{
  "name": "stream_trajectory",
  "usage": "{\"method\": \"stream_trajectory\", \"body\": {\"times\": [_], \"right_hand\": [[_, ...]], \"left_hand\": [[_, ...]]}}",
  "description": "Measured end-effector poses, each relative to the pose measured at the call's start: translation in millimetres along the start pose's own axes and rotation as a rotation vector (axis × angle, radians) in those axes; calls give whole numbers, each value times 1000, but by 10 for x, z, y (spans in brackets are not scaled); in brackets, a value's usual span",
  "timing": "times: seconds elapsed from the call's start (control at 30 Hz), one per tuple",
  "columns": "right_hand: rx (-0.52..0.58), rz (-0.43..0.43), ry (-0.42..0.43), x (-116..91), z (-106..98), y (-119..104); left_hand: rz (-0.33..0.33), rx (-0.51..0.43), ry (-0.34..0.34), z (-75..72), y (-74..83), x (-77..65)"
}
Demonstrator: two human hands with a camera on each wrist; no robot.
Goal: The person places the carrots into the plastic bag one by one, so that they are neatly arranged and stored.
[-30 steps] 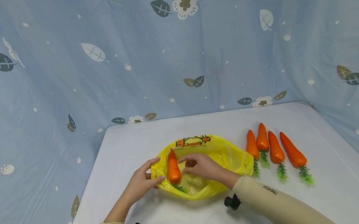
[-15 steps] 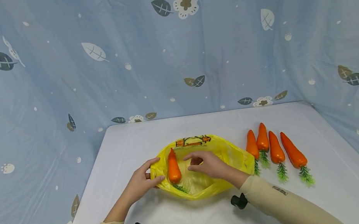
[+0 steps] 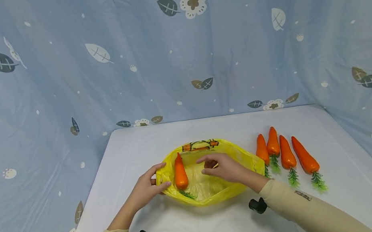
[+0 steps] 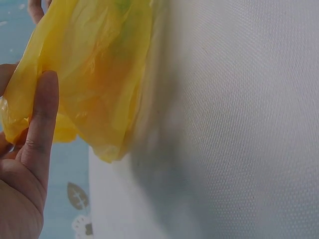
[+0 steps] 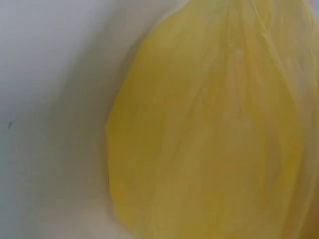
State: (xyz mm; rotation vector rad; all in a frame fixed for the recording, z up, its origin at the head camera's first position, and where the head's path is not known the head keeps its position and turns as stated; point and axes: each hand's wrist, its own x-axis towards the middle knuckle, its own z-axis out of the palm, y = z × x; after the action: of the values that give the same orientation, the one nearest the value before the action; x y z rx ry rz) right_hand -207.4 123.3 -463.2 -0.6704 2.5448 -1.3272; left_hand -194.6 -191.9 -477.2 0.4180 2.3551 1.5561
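A yellow plastic bag [image 3: 214,199] lies with its mouth spread wide on the white table in the head view. Inside its left part rests one orange carrot [image 3: 181,176], its green top toward the near rim. My left hand [image 3: 145,189] grips the bag's left edge; in the left wrist view the thumb [image 4: 44,117] presses on the thin yellow plastic [image 4: 102,94]. Over the bag's mouth is my right hand [image 3: 226,167], loosely curled, with nothing seen between its thumb and fingers. Only the bag's yellow side [image 5: 199,134] fills the right wrist view, where that hand is hidden.
To the bag's right lie several more carrots [image 3: 287,152] in a row, tips pointing away and green tops [image 3: 318,182] toward the near side. The leftmost carrot [image 3: 261,148] is partly covered by the bag's edge. A blue patterned curtain [image 3: 148,65] surrounds the table [image 3: 139,143].
My right hand has moved rightward, away from the carrot inside the bag. My left hand keeps its grip on the bag's edge, and the carrots have stayed put.
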Motion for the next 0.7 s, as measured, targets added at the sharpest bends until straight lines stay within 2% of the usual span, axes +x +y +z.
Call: {"method": "stream_trajectory", "body": {"times": [0.37,0.7], "right_hand": [[-63,-23,23,-114,-136,-17],[-62,-54,35,-190,-227,6]], "left_hand": [[-5,-5,0,6,-2,6],[-19,16,7,2,-22,8]]}}
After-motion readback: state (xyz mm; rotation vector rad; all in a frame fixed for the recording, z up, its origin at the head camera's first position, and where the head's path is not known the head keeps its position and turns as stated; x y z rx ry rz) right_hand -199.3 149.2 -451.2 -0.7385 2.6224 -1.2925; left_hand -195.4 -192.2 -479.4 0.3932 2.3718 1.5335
